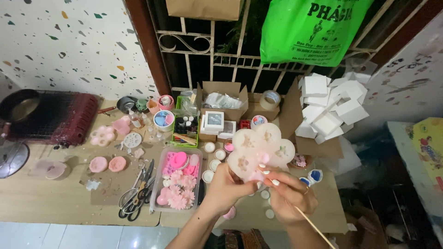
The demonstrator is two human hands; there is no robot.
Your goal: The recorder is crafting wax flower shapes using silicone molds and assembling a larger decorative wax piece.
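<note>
Far left edge of worktop: a dark round pan [18,106] rests on a dark red wire rack [57,117].
Left part of worktop [50,198]: pale pink moulds, among them a flower-shaped one [102,135] and two round ones [107,164], lie flat and apart from each other.
Front edge, left of middle: a heap of scissors [137,193] lies just beside a clear tray [179,179] filled with pink flower shapes.
Back edge, middle: small jars, a green basket [185,123] and open cardboard boxes [221,103] stand close together.
Left hand [229,184]: raised over the front middle of the worktop, its fingers wrapped around the lower edge of the white flower mould, holding it.
White flower mould [260,150]: a translucent, petal-edged silicone mould held up in the air above the worktop's middle, its hollowed face towards the camera.
Right hand [288,193]: its fingers pinch the mould's lower rim, touching it beside the left hand; a thin wooden stick [316,227] is also tucked in this hand, slanting towards the front right.
Back right corner: white foam blocks [330,103] are piled in a cardboard box.
</note>
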